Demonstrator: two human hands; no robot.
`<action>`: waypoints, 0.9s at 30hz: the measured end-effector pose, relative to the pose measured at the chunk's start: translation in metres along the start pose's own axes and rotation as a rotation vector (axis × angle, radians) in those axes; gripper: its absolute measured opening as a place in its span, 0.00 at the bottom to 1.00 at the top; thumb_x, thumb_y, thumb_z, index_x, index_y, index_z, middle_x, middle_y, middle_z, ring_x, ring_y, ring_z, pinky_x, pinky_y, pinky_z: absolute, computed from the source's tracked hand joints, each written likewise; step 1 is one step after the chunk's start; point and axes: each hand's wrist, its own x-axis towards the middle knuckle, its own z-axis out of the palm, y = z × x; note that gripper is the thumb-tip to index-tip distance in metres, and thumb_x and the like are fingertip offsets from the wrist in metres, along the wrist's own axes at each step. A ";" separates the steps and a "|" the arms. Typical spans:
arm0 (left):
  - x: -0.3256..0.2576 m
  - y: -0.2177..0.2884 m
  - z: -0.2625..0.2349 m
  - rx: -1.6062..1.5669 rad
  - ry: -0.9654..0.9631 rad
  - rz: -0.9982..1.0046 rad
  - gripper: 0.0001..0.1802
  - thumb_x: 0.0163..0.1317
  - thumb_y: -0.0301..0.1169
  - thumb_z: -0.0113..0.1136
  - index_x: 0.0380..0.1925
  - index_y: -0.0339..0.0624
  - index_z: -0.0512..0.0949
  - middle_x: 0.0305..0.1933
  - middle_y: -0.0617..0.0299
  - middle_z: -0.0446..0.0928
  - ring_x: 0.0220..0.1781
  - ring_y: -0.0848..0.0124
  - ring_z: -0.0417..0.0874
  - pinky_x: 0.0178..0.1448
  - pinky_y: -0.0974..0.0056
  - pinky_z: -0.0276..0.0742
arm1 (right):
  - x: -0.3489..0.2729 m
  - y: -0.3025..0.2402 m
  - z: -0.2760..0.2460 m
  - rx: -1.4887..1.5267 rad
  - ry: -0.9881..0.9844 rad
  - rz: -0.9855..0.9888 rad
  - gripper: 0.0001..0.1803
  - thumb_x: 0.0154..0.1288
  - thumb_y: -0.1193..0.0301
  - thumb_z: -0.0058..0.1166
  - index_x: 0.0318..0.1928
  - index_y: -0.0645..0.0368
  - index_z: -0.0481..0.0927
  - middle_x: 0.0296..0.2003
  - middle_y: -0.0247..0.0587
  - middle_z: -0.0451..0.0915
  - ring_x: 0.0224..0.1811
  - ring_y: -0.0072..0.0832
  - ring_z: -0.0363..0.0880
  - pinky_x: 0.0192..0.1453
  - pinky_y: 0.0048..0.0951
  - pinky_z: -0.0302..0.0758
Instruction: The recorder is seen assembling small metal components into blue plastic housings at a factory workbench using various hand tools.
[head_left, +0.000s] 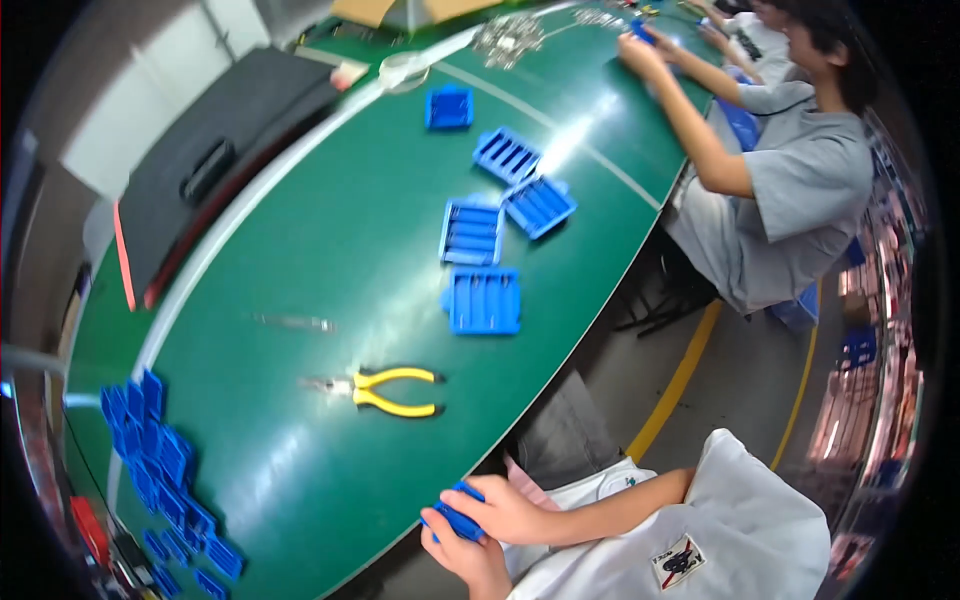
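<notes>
Left hand [462, 556] and right hand [507, 512] were closed around one blue piece [459, 516] at six o'clock of the view, by the green table's [350, 480] edge. At eight o'clock lay a heap of blue parts [160, 458]. Yellow-handled pliers [357, 386] lay at half past seven, and a thin metal tool [310, 323] at nine. Four blue trays [485, 302] lay from the centre toward twelve o'clock, with one more beyond. A black case [235, 125] rested at ten o'clock, and at one o'clock a co-worker's hands [643, 58] held something blue.
</notes>
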 end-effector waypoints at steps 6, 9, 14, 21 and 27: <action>0.040 -0.015 -0.054 0.163 -0.383 0.055 0.21 0.68 0.48 0.49 0.36 0.38 0.74 0.31 0.64 0.76 0.34 0.75 0.78 0.36 0.70 0.74 | -0.002 -0.021 -0.011 -0.345 -0.110 -0.065 0.18 0.69 0.63 0.50 0.51 0.63 0.76 0.33 0.33 0.80 0.31 0.18 0.75 0.36 0.25 0.74; 0.030 0.068 -0.061 0.556 -0.520 0.364 0.23 0.67 0.47 0.52 0.34 0.36 0.80 0.30 0.67 0.77 0.30 0.79 0.71 0.35 0.72 0.66 | -0.022 -0.063 -0.028 -0.739 -0.202 -0.260 0.09 0.61 0.72 0.57 0.38 0.65 0.81 0.29 0.43 0.84 0.29 0.26 0.84 0.33 0.24 0.79; 0.080 0.206 -0.149 0.697 0.283 0.836 0.15 0.67 0.36 0.54 0.28 0.33 0.77 0.24 0.69 0.72 0.29 0.79 0.69 0.36 0.69 0.68 | 0.004 -0.097 -0.026 -0.991 0.207 -1.164 0.13 0.45 0.82 0.62 0.33 0.64 0.76 0.37 0.48 0.79 0.41 0.44 0.78 0.46 0.36 0.73; 0.242 0.288 -0.305 0.214 0.514 0.881 0.24 0.62 0.33 0.60 0.52 0.27 0.70 0.44 0.51 0.75 0.36 0.67 0.78 0.26 0.66 0.81 | 0.057 -0.107 -0.016 -1.291 0.279 -1.056 0.29 0.40 0.69 0.71 0.44 0.61 0.72 0.57 0.53 0.67 0.61 0.52 0.63 0.64 0.44 0.61; 0.248 0.340 -0.281 1.161 0.811 1.168 0.31 0.59 0.38 0.62 0.59 0.32 0.67 0.54 0.46 0.73 0.49 0.58 0.77 0.54 0.58 0.72 | 0.076 -0.111 -0.012 -1.491 0.298 -1.146 0.13 0.58 0.64 0.58 0.39 0.59 0.75 0.46 0.50 0.71 0.51 0.43 0.69 0.54 0.43 0.66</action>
